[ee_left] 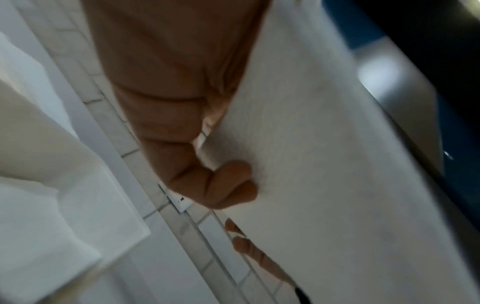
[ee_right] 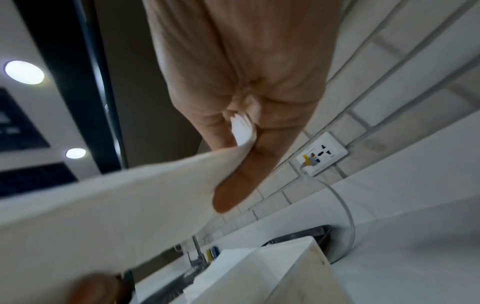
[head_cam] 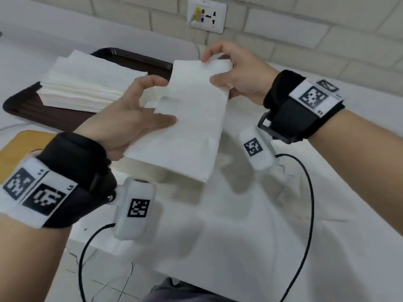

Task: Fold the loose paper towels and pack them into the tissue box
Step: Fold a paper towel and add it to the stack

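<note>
White brick wall with a wall socket (head_cam: pixel 207 17) backs a white tabletop (head_cam: pixel 250 225), and every place below is given from the dark brown plastic tray (head_cam: pixel 54 115) at the tabletop's far left. On that tray sits a tall stack of flat white paper towels (head_cam: pixel 87 83), waiting their turn. Just right of the tray, above the tabletop, the left hand (head_cam: pixel 128 118) holds the near end of a thin bundle of white folded paper towels (head_cam: pixel 196 127), thumb on top and fingers beneath; the left wrist view shows fingertips (ee_left: pixel 233 185) pressed into the sheet. Further right of the tray, the right hand (head_cam: pixel 235 70) pinches the bundle's far end between thumb and fingers, as the right wrist view confirms with a paper edge caught in the pinch. These towels look very light, limp and easily creased or torn, so they will likely sag between grips; holding at opposite ends or along the fold, with flat fingers supporting underneath, seems wisest. I cannot make out the tissue box for certain.
</note>
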A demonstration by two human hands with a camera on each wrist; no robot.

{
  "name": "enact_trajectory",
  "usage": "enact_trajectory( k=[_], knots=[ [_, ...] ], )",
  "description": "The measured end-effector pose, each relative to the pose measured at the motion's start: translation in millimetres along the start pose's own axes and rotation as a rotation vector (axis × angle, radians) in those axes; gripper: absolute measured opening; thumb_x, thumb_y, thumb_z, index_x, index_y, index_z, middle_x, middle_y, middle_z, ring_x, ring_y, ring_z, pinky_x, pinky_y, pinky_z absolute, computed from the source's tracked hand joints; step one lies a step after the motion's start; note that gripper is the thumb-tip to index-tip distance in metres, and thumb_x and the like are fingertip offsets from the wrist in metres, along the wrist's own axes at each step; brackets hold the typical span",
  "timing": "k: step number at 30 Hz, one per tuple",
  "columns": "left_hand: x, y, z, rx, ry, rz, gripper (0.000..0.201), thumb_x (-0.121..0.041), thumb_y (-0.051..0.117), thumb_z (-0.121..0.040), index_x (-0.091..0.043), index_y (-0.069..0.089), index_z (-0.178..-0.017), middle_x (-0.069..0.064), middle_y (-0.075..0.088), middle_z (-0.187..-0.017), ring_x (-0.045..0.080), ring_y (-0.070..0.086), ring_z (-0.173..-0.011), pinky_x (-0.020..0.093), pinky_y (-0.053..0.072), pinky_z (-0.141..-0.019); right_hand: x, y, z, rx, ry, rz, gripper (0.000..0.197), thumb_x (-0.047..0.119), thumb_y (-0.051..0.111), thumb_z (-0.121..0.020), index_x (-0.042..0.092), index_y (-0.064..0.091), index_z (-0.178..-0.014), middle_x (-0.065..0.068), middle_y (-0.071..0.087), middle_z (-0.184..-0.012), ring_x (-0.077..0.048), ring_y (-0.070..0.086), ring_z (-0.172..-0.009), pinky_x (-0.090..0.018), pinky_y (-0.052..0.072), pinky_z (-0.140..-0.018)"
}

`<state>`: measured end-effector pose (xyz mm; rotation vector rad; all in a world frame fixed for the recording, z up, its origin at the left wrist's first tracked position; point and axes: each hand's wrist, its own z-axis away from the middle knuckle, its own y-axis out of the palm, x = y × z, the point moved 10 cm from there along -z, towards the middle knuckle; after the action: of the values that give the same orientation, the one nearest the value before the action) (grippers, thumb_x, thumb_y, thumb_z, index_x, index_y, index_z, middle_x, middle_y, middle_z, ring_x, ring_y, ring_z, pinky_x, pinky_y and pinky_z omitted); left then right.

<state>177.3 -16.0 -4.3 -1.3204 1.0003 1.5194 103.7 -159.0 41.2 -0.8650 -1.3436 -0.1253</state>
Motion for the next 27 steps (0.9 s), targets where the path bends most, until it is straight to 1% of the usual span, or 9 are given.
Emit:
enact_trajectory(
  k=[3,5,7,9,14,17,20,23,27],
  knots=[
    [3,-39,3,-0.055,-0.038,-0.08,0.026,-0.007,0.069,-0.072,-0.028,0.066,-0.087,0.009,0.062,-0.076,0.022,0.06,-0.066,0.022,0.051,-0.062,12,15,-30,-0.052,-0.093,0.206,0.029,-0.004,0.05,-0.085,0.022,0.061,-0.083,0.009,0.056,-0.089,-0.002,0.054,-0.077,-0.016,0.048,-0.07],
    [5,-68,-2,-0.187,-0.048,-0.286,0.019,-0.011,0.07,-0.076,-0.029,0.071,-0.082,0.007,0.051,-0.085,0.023,0.051,-0.071,0.023,0.044,-0.064,15,24,-53,-0.105,-0.133,0.372,0.027,-0.002,0.048,-0.087,0.016,0.066,-0.097,0.008,0.06,-0.102,-0.004,0.055,-0.096,-0.003,0.036,-0.076],
    [6,-88,-9,-0.339,-0.053,-0.534,0.025,-0.007,0.063,-0.083,-0.031,0.068,-0.086,0.004,0.053,-0.084,0.02,0.05,-0.07,0.023,0.041,-0.064,14,38,-76,-0.115,-0.167,0.58,0.031,-0.001,0.045,-0.089,0.012,0.063,-0.11,-0.001,0.054,-0.125,-0.014,0.048,-0.117,-0.003,0.027,-0.08],
    [14,-91,-17,-0.378,-0.12,-0.795,0.027,-0.003,0.06,-0.083,-0.026,0.066,-0.098,-0.001,0.051,-0.089,0.017,0.048,-0.083,0.023,0.036,-0.076,5,63,-94,-0.022,-0.179,0.771,0.038,-0.002,0.041,-0.091,0.014,0.058,-0.12,-0.007,0.048,-0.132,-0.022,0.045,-0.122,-0.01,0.028,-0.089],
    [54,-86,-34,-0.233,-0.35,-1.096,0.043,-0.005,0.068,-0.079,-0.02,0.059,-0.119,0.005,0.048,-0.126,0.022,0.047,-0.109,0.024,0.037,-0.079,-39,113,-109,0.352,-0.023,1.1,0.045,0.0,0.042,-0.092,0.021,0.052,-0.13,-0.012,0.038,-0.141,-0.029,0.043,-0.125,-0.029,0.035,-0.101],
    [65,-74,-38,-0.119,-0.438,-1.22,0.045,-0.009,0.072,-0.077,-0.015,0.059,-0.12,0.007,0.052,-0.126,0.023,0.05,-0.105,0.025,0.04,-0.068,-56,131,-102,0.498,0.018,1.242,0.045,0.0,0.043,-0.092,0.017,0.05,-0.132,-0.013,0.042,-0.139,-0.031,0.046,-0.123,-0.03,0.037,-0.098],
    [63,-63,-44,-0.056,-0.392,-1.462,0.035,-0.013,0.065,-0.081,-0.012,0.063,-0.116,0.01,0.054,-0.122,0.027,0.051,-0.112,0.03,0.042,-0.079,-66,145,-97,0.567,-0.03,1.439,0.036,0.012,0.05,-0.09,0.005,0.054,-0.125,-0.01,0.047,-0.133,-0.031,0.049,-0.118,-0.033,0.042,-0.089],
    [54,-48,-47,-0.02,-0.247,-1.662,0.039,-0.025,0.061,-0.084,-0.026,0.057,-0.123,0.003,0.046,-0.126,0.024,0.038,-0.121,0.03,0.034,-0.096,-46,154,-96,0.492,-0.207,1.488,0.03,0.021,0.054,-0.09,0.005,0.058,-0.116,-0.007,0.039,-0.133,-0.029,0.04,-0.121,-0.035,0.038,-0.086],
    [74,-31,-39,0.18,-0.429,-1.467,0.05,-0.035,0.048,-0.094,-0.035,0.033,-0.142,-0.001,0.044,-0.139,0.019,0.041,-0.126,0.026,0.031,-0.098,-56,164,-82,0.698,-0.094,1.404,0.066,0.035,0.053,-0.092,0.016,0.021,-0.147,-0.01,0.032,-0.146,-0.027,0.037,-0.13,-0.033,0.035,-0.097]
  ],
)
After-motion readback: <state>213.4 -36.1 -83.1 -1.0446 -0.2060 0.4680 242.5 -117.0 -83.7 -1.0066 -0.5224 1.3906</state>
